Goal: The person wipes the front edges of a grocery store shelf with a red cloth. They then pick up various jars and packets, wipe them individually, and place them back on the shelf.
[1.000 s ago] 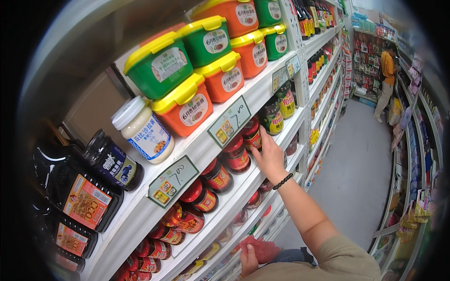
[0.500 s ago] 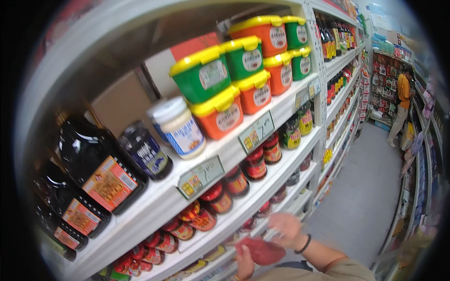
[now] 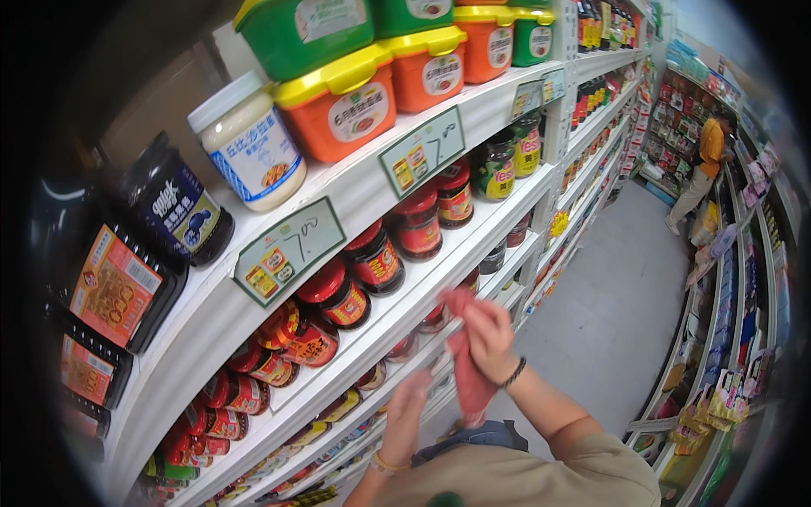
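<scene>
Cloth in right hand, long axis toward the blue clothing.

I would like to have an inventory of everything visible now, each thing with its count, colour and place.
tubs: at least six, green or orange with yellow lids, upper shelf
white-lidded jar: one, cream, upper shelf
dark jar: one, purple label, upper shelf
jugs: at least three, black, left end
price cards: at least three, pale green, shelf edge
red-lidded jars: over ten, dark red, lower shelf
bottles: several, dark, farther shelving
small goods: many, mixed, right side
other person: one, orange top, far aisle
red cloth: one, red, right hand
left hand: one, blurred, lower centre
right hand: one, black bracelet, gripping cloth
</scene>
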{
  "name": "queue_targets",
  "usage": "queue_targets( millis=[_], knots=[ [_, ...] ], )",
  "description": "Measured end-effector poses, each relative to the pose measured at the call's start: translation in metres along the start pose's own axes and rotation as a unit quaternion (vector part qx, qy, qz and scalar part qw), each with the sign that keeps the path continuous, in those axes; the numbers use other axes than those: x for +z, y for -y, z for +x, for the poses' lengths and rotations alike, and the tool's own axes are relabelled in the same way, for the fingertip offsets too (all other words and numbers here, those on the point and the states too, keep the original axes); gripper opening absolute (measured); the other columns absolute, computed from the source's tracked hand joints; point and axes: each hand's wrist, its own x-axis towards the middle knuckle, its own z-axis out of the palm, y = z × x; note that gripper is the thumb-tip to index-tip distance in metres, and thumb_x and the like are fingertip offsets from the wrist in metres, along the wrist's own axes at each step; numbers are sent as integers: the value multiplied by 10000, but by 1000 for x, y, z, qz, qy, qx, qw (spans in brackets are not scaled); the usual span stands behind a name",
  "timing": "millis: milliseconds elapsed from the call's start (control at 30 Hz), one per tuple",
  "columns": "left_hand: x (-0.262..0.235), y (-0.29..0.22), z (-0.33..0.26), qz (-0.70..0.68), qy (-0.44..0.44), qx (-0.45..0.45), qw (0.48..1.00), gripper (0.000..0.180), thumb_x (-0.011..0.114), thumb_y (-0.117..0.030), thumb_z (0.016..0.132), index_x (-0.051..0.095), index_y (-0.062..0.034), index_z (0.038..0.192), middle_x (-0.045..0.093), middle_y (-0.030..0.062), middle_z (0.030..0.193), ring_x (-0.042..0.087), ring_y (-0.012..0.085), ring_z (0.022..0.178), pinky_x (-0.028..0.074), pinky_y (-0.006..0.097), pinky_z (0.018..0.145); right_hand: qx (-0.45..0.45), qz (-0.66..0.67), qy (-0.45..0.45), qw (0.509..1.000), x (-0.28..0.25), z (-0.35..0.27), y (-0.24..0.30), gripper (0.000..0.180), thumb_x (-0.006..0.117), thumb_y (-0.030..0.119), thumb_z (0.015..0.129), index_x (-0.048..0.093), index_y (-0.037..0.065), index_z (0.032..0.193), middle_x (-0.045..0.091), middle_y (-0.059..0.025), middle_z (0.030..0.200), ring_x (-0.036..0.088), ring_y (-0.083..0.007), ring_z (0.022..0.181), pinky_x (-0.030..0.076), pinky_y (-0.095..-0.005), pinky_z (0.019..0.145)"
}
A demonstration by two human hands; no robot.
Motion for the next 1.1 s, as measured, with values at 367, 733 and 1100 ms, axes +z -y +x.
queue_targets(
  millis=[367,733,1100],
  knots=[
    [-11,22,-23,-22,-20,-62,998,280,467,-113,973,510,31,1210,617,155,1103,609,224,1014,464,342,938,93,-137,4,986,-11,94,-68,298,594,-9,765,657,69,1046,589,-136,1035,605,-309,911,503,-383,783],
    [-8,34,-24,-27,18,-43,999,255,495,-40,939,551,33,1177,629,149,1054,611,216,961,490,344,875,-26,-102,260,960,-1,125,4,115,620,114,786,686,88,877,651,-86,852,611,-288,805,501,-386,709],
    [-13,34,-34,-38,20,-21,999,266,441,-59,970,532,15,1207,614,91,1067,592,157,963,469,289,868,-26,-124,314,941,8,118,36,168,603,74,754,667,62,909,643,-80,901,599,-291,800,494,-392,678]
  ],
)
